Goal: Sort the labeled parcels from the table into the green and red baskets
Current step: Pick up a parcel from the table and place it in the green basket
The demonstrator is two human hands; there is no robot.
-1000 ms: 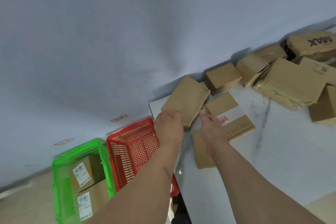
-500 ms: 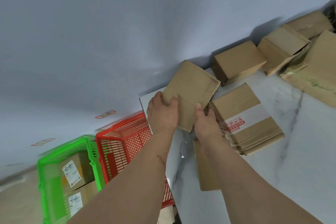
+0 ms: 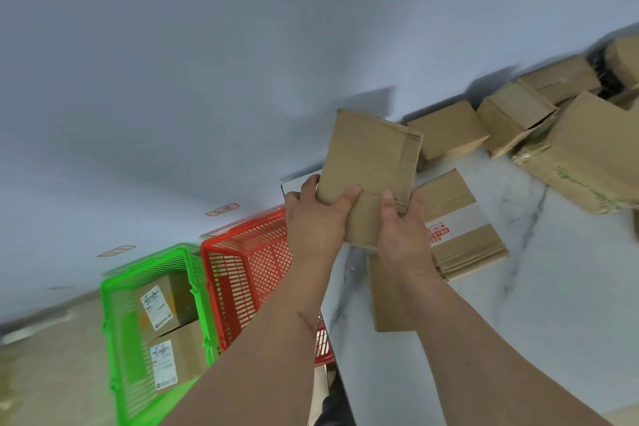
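Above marble table (image 3: pixel 518 339), both hands grip flat parcel (image 3: pixel 371 162).

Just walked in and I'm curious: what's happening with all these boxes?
A person is sorting cardboard parcels. The left hand and right hand together hold a flat brown cardboard parcel up above the white marble table. The green plastic basket on the floor holds two labeled boxes. No parcel shows in the red plastic basket beside it. More boxes wait on the table.

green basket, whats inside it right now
The green basket holds two cardboard parcels, each with a white printed label facing up. The basket floor beneath them is covered, and the left forearm hides its near corner.
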